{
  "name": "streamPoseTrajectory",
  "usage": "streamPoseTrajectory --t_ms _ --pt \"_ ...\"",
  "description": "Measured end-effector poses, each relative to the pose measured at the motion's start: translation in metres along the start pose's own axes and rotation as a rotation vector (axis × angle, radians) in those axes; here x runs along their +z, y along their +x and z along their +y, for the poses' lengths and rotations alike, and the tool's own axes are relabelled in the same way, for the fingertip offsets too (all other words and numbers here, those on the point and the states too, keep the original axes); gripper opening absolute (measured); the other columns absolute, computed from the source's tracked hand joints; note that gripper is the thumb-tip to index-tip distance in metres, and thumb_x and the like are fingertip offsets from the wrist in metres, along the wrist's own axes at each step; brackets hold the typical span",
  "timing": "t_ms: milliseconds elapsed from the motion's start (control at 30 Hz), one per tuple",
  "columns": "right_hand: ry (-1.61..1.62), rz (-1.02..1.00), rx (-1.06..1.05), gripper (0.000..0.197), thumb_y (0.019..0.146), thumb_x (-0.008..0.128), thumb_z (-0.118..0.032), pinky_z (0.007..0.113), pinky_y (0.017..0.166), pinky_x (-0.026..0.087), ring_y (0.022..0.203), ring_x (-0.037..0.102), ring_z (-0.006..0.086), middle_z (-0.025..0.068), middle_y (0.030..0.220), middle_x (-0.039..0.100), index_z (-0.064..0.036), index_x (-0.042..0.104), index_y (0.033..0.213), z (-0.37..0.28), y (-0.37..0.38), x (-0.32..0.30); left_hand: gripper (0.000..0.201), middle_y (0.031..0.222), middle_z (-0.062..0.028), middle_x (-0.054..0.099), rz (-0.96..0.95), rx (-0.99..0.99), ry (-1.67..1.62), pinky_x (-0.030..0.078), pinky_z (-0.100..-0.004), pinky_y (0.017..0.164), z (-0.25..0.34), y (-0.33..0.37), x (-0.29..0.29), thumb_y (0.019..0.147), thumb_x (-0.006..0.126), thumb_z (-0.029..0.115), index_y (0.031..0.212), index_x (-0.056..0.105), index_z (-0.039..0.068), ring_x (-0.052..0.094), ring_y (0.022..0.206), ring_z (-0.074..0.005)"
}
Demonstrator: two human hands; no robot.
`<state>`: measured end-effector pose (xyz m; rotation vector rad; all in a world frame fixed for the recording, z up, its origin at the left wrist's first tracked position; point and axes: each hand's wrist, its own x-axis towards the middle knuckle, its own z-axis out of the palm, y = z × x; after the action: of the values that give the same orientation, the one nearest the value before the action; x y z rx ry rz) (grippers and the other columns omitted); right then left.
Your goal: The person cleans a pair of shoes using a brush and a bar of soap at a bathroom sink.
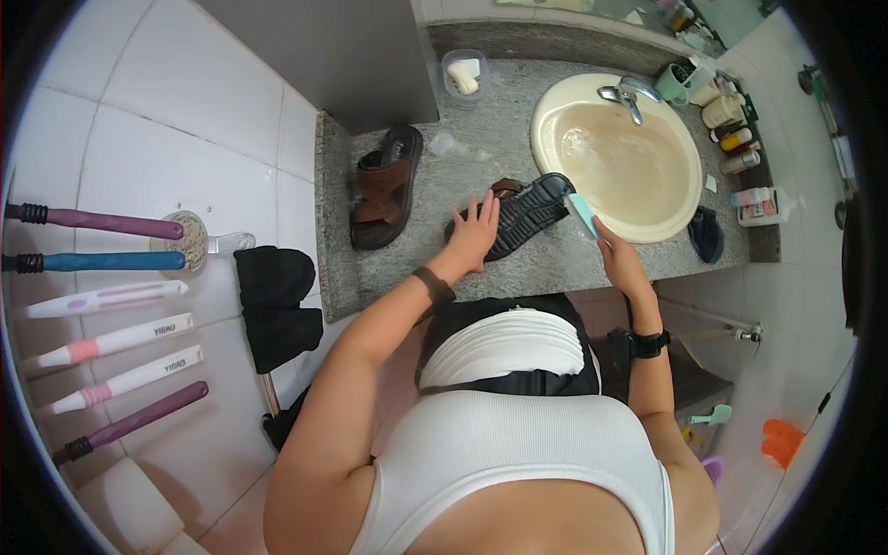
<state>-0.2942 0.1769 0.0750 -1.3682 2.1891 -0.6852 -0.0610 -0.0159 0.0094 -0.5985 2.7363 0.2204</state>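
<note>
A sandal [529, 218] lies sole up on the grey stone counter, its black ridged tread showing and a bit of brown strap visible beneath. Across one end of it is my left hand [474, 232], holding it with the thumb on the near side. My right hand [622, 263] grips a light teal brush [583, 215] by its handle. The brush's head is at the other end of the sole, near the sink; its bristles are hard to make out. To the left, the matching brown sandal [385, 190] rests right side up, apart from my hands.
A cream sink [546, 139] with a chrome faucet [631, 95] holds some water. Behind stands a clear tub [464, 74] with white pieces, probably soap. Bottles [731, 120] line the right wall; a dark cloth-like item [706, 236] lies near the sink. Several handles stick out at left.
</note>
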Motion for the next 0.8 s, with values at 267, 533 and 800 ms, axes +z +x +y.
streamPoseTrajectory --t_ms 267,533,800 --pt "0.051 -0.051 0.101 0.041 0.095 0.049 -0.004 0.032 0.100 0.039 0.120 0.054 0.0337 0.0261 0.128 0.055 -0.0055 0.048 0.136 -0.010 -0.001 -0.007 0.115 0.150 -0.0280 0.024 -0.049 0.142 -0.576 0.030 -0.0378 0.112 -0.057 0.012 0.004 0.055 0.085 0.024 0.146 0.021 -0.006 0.027 0.139 -0.0392" --pt "0.094 -0.011 0.058 0.041 0.095 0.049 -0.007 0.036 0.092 0.044 0.111 0.054 0.0441 0.0304 0.116 0.057 -0.0061 0.047 0.136 0.000 -0.014 -0.003 0.070 0.138 -0.0196 0.049 -0.218 0.040 -1.199 0.039 -0.0374 0.106 -0.102 0.005 -0.003 0.070 0.079 0.019 0.132 0.052 -0.002 0.047 0.128 -0.0284" --pt "0.089 -0.004 0.076 0.041 0.096 0.049 -0.008 0.037 0.094 0.043 0.113 0.056 0.0392 0.0275 0.120 0.057 -0.0058 0.048 0.136 0.003 -0.013 -0.002 0.133 0.151 -0.0329 0.010 0.067 0.037 -0.694 0.032 -0.0488 0.109 -0.012 -0.003 0.022 0.058 0.084 0.054 0.145 0.007 -0.011 0.018 0.140 -0.0457"
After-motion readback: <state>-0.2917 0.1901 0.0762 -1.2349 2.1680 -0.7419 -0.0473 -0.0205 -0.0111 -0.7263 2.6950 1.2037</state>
